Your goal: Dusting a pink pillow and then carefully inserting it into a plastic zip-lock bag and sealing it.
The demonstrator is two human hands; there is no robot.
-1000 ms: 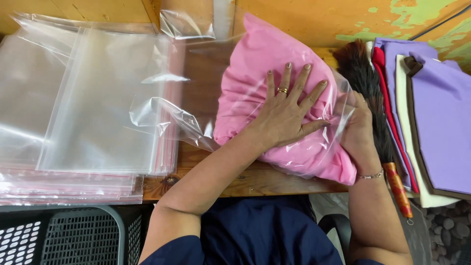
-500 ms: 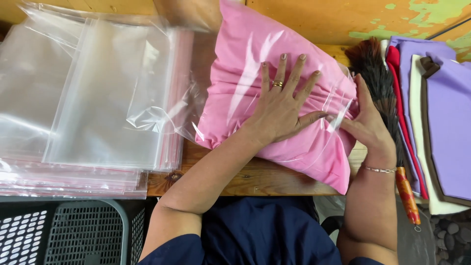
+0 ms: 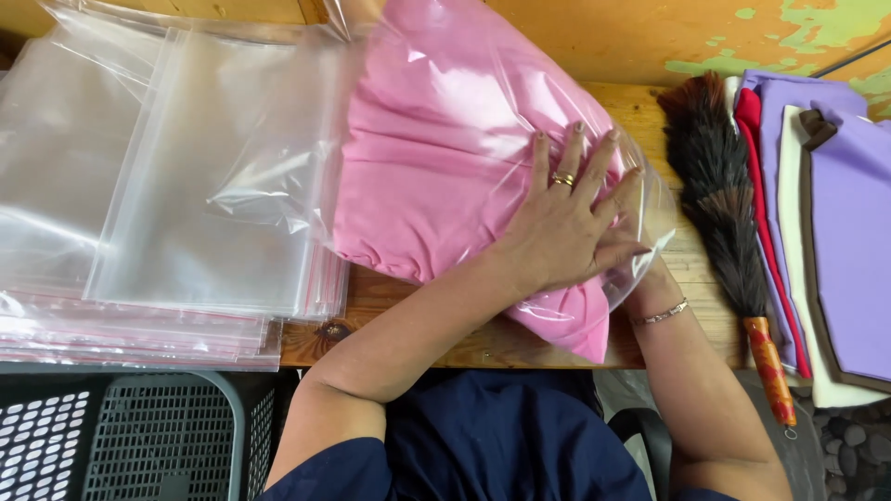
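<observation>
A folded pink cloth lies inside a clear plastic bag on the wooden table. My left hand, with a ring on one finger, lies flat on the bagged cloth, fingers spread, and presses it down. My right hand reaches in from the right, with a bracelet on its wrist. It is mostly hidden under my left hand and grips the bag's rim at its right edge.
A stack of empty clear bags covers the left of the table. A dark feather duster with an orange handle lies to the right, beside folded purple, red and cream cloths. A grey slotted basket stands below the table edge.
The bagged pink cloth has turned and slid left and up. My left hand has stayed pressed on it, and my right hand has tucked in under my left at the bag's edge.
</observation>
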